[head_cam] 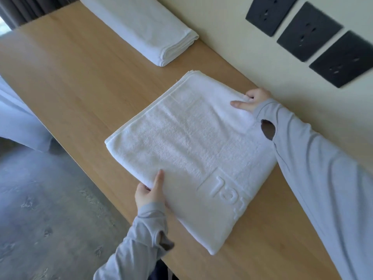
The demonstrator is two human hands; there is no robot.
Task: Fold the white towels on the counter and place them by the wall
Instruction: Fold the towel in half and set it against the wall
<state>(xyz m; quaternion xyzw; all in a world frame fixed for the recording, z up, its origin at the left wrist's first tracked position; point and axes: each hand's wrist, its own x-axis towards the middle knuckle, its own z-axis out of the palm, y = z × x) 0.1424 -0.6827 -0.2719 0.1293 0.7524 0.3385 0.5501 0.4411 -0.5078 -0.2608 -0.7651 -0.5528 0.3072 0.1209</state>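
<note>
Presently, a large towel [187, 150], white and folded to a broad rectangle, lies across the middle of the wooden surface [80, 77], one corner reaching the wall-side edge and another near the front edge. The left hand [149, 193] grips its border at the front edge, thumb laid on top, fingers tucked beneath. The right hand [252, 100] pinches the corner at the wall-side edge, thumb flat on the cloth and fingers curled over the fold. Raised lettering shows on the towel's near portion; it is only partly legible. A second folded towel [141, 27] lies against the wall [232, 27] toward the far end of the surface, apart from the first. Three dark socket plates [308, 31] are mounted on the wall.
</note>
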